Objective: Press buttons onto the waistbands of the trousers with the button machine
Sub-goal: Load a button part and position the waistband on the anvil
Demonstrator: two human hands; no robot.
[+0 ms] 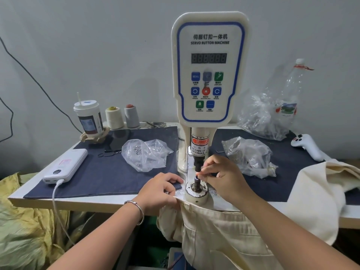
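Observation:
The white servo button machine stands at the table's middle, its black punch above the round lower die. My right hand pinches a small button part at the top of the die post, right under the punch. My left hand grips the waistband of cream trousers that hang from the table's front edge below the die. The button part itself is mostly hidden by my fingertips.
Two clear bags of buttons flank the machine on a dark blue cloth. A power bank, cup, thread cones, phone, plastic bottle and more cream fabric sit around.

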